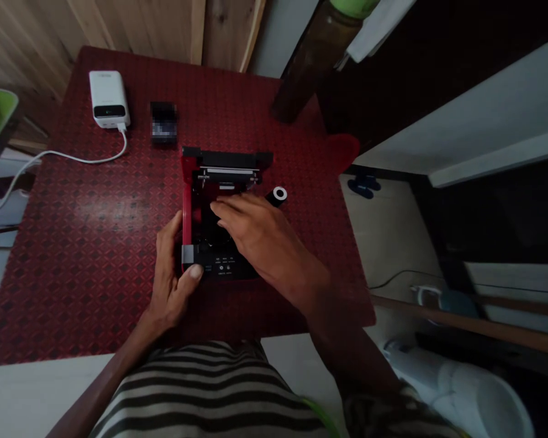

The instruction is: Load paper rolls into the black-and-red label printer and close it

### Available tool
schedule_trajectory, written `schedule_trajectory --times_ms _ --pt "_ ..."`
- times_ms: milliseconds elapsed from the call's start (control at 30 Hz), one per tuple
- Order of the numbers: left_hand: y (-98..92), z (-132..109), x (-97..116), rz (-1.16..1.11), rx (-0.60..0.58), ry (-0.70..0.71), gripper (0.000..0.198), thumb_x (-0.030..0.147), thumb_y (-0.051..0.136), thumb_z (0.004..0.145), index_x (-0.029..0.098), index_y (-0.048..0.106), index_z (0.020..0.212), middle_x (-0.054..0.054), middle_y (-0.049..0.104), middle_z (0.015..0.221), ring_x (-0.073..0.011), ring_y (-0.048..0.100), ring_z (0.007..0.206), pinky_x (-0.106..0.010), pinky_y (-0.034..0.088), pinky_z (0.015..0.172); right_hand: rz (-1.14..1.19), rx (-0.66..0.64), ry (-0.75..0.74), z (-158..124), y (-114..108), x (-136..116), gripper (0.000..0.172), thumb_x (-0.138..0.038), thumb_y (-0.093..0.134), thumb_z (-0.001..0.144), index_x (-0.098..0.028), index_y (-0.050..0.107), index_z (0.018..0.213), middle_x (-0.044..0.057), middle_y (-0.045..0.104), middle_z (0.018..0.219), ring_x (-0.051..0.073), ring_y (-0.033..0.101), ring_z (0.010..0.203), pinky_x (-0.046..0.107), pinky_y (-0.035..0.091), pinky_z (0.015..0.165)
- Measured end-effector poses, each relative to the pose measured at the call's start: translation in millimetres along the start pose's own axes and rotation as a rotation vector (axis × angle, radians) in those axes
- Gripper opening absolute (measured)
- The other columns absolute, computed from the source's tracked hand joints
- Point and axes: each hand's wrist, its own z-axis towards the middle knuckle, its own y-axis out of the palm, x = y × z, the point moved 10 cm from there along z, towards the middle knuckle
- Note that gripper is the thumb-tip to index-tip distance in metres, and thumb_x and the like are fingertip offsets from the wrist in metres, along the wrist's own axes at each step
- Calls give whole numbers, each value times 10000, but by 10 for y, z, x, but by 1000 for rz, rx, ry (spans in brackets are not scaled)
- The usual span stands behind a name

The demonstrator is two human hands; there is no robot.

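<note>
A red and black printer (187,213) stands on the table with its lid (228,159) raised, and a roller and metal bars show under the lid. My left hand (171,274) grips its left front corner, fingers along the red side and thumb on the front panel (228,267) with small buttons and white lettering. Over the printer's open bay is my right hand (260,231), fingers stretched to the left; I see nothing held in it. Its palm and part of the bay are hidden. Just behind that hand, a black roll (278,194) with a white ring end lies at the printer's right side.
On the red patterned table (95,261), a white power bank (108,97) with a white cable (77,159) sits at the back left. Beside it lies a small dark box (163,123), partly blurred. A tall brown bottle (313,61) with a green cap stands at the back right.
</note>
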Motion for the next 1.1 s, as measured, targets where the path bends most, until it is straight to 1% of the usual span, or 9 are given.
schedule_trajectory --times_ms 100,167,300,467,600,767,867,967,1100 --pt "-3 5 -24 15 -12 -12 836 724 629 1156 332 459 1875 -166 519 1882 -449 488 1746 -708 347 1459 -96 -208 33 202 241 -11 247 -22 680 1147 -163 844 1267 130 910 1186 284 866 1102 385 664 934" --pt "-2 11 -23 25 -12 -7 833 721 620 1162 337 445 1881 -166 518 1881 -448 499 1736 -700 355 1454 -130 -266 46 260 320 -6 282 -10 679 1142 -160 829 1327 132 908 1197 282 871 1097 370 645 891" --pt "1 14 26 44 -9 47 794 647 611 1190 352 414 1900 -161 526 1868 -434 524 1708 -689 401 1429 -173 -336 21 302 362 -9 262 -42 647 1172 -171 856 1266 142 903 1241 294 879 1115 383 643 891" --pt "15 19 20 51 -31 33 798 631 621 1187 346 404 1901 -167 518 1870 -438 517 1707 -699 407 1421 -231 -293 13 314 228 -73 249 -69 660 1160 -176 851 1278 136 901 1223 302 867 1084 398 636 836" --pt "0 23 33 61 -22 45 797 646 608 1194 337 404 1900 -171 528 1853 -431 530 1693 -682 419 1416 -241 -143 -7 194 47 -166 194 -75 687 1133 -176 847 1173 142 899 1129 323 838 1098 422 637 849" --pt "-5 27 20 47 -17 33 792 645 631 1190 354 427 1898 -157 556 1818 -416 578 1635 -644 470 1381 42 256 -6 -357 -601 -25 120 -152 793 1088 -235 841 1161 64 895 1090 280 817 1023 441 665 963" --pt "-15 27 22 34 5 44 785 653 638 1186 351 455 1887 -148 577 1795 -416 600 1614 -628 496 1361 361 434 104 -894 -844 327 285 -202 906 1014 -323 851 1266 -12 911 1128 238 815 994 420 660 953" --pt "-29 32 25 29 22 54 778 663 641 1183 349 477 1876 -137 588 1792 -415 603 1621 -615 502 1366 579 438 355 -1401 -614 702 293 -262 905 1010 -330 866 1292 9 921 1162 236 840 999 377 660 845" --pt "-40 56 19 63 25 58 791 691 649 1167 343 507 1863 -125 578 1826 -422 583 1656 -604 483 1395 582 332 522 -1726 -17 821 268 -268 844 993 -294 869 1258 31 922 1119 204 799 841 330 636 732"
